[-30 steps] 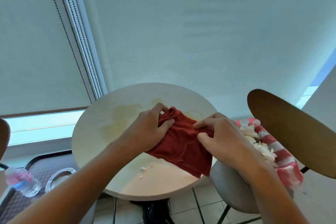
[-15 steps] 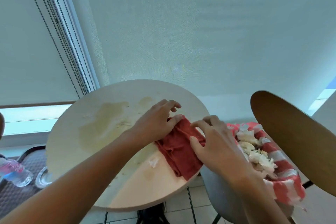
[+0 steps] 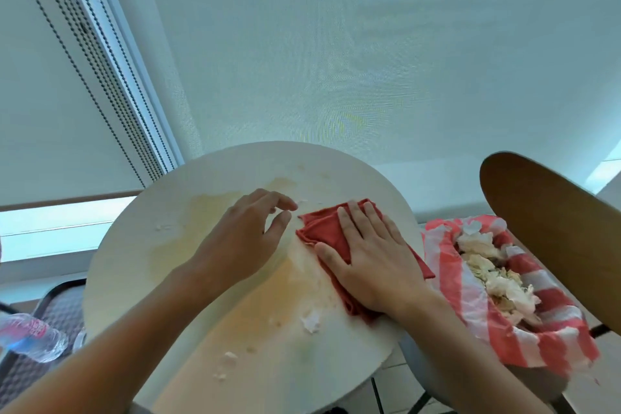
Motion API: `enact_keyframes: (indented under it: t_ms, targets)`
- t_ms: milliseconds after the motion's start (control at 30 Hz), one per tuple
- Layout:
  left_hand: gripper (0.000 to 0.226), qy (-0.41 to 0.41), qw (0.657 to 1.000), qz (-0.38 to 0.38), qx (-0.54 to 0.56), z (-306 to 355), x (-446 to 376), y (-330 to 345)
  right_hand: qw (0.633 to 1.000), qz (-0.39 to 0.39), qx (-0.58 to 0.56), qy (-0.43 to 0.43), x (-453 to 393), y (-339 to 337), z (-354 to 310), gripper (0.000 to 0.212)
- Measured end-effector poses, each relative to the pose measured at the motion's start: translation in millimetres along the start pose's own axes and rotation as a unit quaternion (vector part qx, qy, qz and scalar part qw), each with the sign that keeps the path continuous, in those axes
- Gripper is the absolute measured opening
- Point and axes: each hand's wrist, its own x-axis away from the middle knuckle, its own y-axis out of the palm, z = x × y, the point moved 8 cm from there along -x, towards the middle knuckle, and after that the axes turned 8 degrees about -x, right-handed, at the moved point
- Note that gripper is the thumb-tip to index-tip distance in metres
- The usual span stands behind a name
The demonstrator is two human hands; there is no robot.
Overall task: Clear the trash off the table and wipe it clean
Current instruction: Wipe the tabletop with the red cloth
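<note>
A folded red cloth lies on the round white table at its right side. My right hand presses flat on top of the cloth, fingers spread. Just left of the cloth hovers my left hand, fingers apart, holding nothing. A yellowish wet stain spreads over the table's left and middle. Small white paper scraps lie near the front. To the right, a red-and-white striped bag holds crumpled white tissues.
The striped bag rests on a chair with a brown wooden back at the right. A plastic water bottle lies on a dark tray at the lower left. White roller blinds with bead chains hang behind the table.
The cloth has been folded and laid flat on the table. My right hand now presses it down and my left hand has let go of it.
</note>
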Motion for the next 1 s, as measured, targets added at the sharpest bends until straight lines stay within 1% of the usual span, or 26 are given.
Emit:
enact_keyframes:
  t_ms: [100,233,433,700,833,900,967,1000]
  targets:
    - [0.017,0.002,1.0,-0.004,0.005,-10,0,-5,1.0,-0.006,-0.002,0.022,-27,0,2,0.087]
    - [0.018,0.011,1.0,0.003,0.013,-25,-3,-18,1.0,-0.02,0.005,0.017,-63,2,-10,0.085]
    - [0.019,0.011,0.999,0.019,0.03,-44,-5,-37,1.0,-0.025,0.009,-0.003,-92,18,-54,0.084]
    - [0.018,0.036,0.998,0.02,0.04,-43,0,-44,1.0,0.002,-0.006,-0.013,-71,38,-110,0.081]
    - [0.021,0.044,0.997,-0.006,0.056,-34,7,-41,1.0,-0.012,-0.027,0.009,-43,46,-123,0.071]
    - [0.022,0.041,0.997,-0.019,0.068,-30,11,-38,0.998,-0.022,-0.062,-0.002,-31,42,-125,0.068]
    - [0.024,0.037,0.995,-0.025,0.088,-24,15,-33,0.993,0.0,-0.119,-0.014,-20,24,-121,0.063]
    - [0.026,0.035,0.995,-0.031,0.091,-22,16,-29,0.989,0.019,-0.146,-0.006,-16,13,-112,0.059]
